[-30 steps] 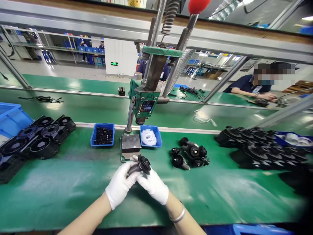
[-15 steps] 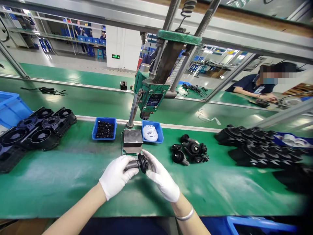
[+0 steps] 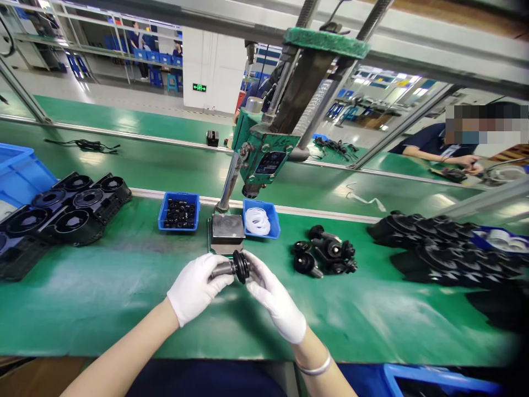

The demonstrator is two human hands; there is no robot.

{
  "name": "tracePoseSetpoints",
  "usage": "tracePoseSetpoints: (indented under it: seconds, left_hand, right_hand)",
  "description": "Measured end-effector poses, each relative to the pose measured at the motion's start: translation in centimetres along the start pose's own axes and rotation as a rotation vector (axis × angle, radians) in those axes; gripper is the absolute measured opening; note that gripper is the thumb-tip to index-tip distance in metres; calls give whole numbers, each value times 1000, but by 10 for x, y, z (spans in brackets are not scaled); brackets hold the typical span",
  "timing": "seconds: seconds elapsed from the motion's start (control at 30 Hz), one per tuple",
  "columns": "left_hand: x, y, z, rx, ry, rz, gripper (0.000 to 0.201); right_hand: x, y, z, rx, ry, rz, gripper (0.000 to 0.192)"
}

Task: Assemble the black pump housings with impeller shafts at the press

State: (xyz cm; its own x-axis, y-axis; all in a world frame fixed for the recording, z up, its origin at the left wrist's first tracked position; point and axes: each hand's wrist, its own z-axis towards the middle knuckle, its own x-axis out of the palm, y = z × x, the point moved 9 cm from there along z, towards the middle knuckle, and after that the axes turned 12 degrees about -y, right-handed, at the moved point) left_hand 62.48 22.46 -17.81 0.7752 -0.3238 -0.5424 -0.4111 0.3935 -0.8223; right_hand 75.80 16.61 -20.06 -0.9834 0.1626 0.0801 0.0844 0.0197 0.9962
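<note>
Both gloved hands meet over the green table (image 3: 103, 292): the left hand (image 3: 196, 286) grips a black flanged part (image 3: 233, 267) by its stem, the right hand (image 3: 275, 300) touching its flange. Just behind stands a green press (image 3: 264, 160), flanked by two small blue bins.

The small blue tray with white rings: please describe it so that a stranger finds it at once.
Find the green hand press at the middle of the green table. Two small blue trays flank its grey base block. The tray with white rings is on the right; the left one holds black parts.
</note>
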Motion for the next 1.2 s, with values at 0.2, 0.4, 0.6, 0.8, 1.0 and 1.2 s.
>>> tracePoseSetpoints:
  seconds: [0.2, 0.4, 0.6, 0.8, 1.0, 1.2]
  left_hand:
    - [-2, 6, 2, -48, 3, -62, 24]
    - [1, 7, -2, -65, 120, -125, 26]
    - [10, 6, -8, -31, 262, -63, 18]
    - [5, 6, -4, 15, 231, 71, 14]
    - [1, 6, 6, 112, 278, 333, 13]
    - [10, 32, 19, 120, 134, 771, 16]
  right_hand:
    - [-7, -8, -2, -18, 3, -177, 57]
    - [-8, 29, -2, -304, -52, -423, 44]
    - [18, 43, -1, -437, 73, -536, 38]
    - [25, 37, 9, -455, 74, -550, 39]
    - [40, 39, 21, -528, 12, -582, 37]
    - [70, 22, 33, -559, -11, -653, 35]
